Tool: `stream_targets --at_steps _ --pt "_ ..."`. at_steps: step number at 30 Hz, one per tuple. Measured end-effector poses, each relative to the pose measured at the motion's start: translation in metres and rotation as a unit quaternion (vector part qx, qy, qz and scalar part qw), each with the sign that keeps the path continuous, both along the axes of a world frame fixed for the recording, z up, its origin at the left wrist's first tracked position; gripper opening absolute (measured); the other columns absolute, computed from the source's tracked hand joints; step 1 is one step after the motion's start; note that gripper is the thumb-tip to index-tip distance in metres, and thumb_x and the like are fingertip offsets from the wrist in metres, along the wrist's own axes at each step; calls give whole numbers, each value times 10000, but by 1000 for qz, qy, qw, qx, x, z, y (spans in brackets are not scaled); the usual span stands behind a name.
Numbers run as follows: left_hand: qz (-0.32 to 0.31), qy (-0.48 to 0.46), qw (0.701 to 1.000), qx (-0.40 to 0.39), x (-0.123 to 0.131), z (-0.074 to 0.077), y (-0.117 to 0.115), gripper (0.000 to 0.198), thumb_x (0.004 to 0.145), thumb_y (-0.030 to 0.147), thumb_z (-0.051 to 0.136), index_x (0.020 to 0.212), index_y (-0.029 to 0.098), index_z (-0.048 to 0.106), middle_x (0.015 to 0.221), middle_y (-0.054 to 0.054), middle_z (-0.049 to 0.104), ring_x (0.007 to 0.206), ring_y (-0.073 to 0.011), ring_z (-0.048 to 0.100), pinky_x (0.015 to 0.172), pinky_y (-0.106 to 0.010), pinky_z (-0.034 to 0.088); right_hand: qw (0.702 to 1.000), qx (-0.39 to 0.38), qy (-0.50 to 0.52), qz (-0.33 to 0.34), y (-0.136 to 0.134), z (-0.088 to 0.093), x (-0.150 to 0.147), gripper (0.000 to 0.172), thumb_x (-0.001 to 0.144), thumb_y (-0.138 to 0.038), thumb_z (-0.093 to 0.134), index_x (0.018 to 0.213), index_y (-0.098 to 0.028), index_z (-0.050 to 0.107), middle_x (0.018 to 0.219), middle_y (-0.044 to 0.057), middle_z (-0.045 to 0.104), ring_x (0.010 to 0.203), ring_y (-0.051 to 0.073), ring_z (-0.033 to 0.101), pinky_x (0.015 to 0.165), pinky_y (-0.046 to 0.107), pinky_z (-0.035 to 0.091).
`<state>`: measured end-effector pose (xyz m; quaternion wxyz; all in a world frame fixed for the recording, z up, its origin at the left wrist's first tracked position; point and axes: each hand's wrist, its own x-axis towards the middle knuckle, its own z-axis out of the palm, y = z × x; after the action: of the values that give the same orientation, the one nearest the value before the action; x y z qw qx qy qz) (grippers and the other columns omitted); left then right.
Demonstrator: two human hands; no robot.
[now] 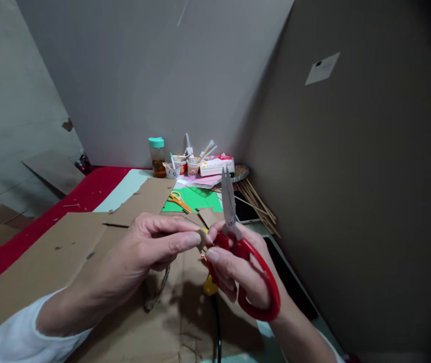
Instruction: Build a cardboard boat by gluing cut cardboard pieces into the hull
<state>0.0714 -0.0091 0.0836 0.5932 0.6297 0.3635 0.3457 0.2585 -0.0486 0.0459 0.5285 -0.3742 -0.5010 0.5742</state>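
Between thumb and forefinger, my left hand (158, 242) pinches a small rounded piece of cardboard (201, 240). My right hand (238, 267) has its fingers through the handles of red-handled scissors (229, 201), whose blades point up and look closed. The right thumb and forefinger tips meet the edge of the cardboard piece. Below the hands, partly hidden, is a yellow tool handle (210, 286) with a black cord (217, 322). A dark curved strip (158, 292) lies under my left hand.
Large cardboard sheets (83, 252) cover the table. Orange scissors (177, 200) rest on green paper (200, 197). Behind stand a teal-lidded jar (157, 157), several cups (193, 166) of sticks and a tissue pack (215, 165). Wooden sticks (259, 204) lie along the right wall.
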Motion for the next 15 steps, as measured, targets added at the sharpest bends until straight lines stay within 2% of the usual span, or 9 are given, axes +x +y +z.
stream_targets --at_steps 4,7,9,13,15 --pt "53 -32 997 45 10 -10 -4 96 819 338 796 820 275 868 682 -24 690 648 -160 550 479 -226 383 998 15 48 -35 -1 -5 -10 339 815 -429 843 866 -204 595 485 -101 498 350 60 398 349 169 342" --pt "73 -52 994 62 15 -14 -7 76 814 290 803 821 317 874 780 -19 771 876 -218 679 729 -281 544 997 12 76 -32 0 -10 -13 305 856 -423 810 859 -200 602 479 -102 485 343 57 391 342 164 359" --pt "86 -41 993 76 17 -16 -9 117 826 259 788 856 330 876 812 -8 790 920 -215 699 850 -302 546 995 8 101 -17 2 -12 -13 281 896 -421 769 852 -199 604 473 -101 482 333 58 394 333 159 356" --pt "124 -24 980 151 20 -18 -13 199 816 202 770 893 354 872 850 13 814 822 -183 695 815 -287 550 988 -3 152 9 5 -13 -14 291 935 -400 719 783 -189 591 459 -100 459 312 52 395 322 149 337" --pt "123 -18 980 154 21 -17 -14 197 802 200 778 896 345 872 848 13 818 811 -187 700 810 -291 559 986 -6 165 18 5 -14 -13 322 949 -381 703 731 -188 566 453 -97 455 305 45 386 322 146 329"
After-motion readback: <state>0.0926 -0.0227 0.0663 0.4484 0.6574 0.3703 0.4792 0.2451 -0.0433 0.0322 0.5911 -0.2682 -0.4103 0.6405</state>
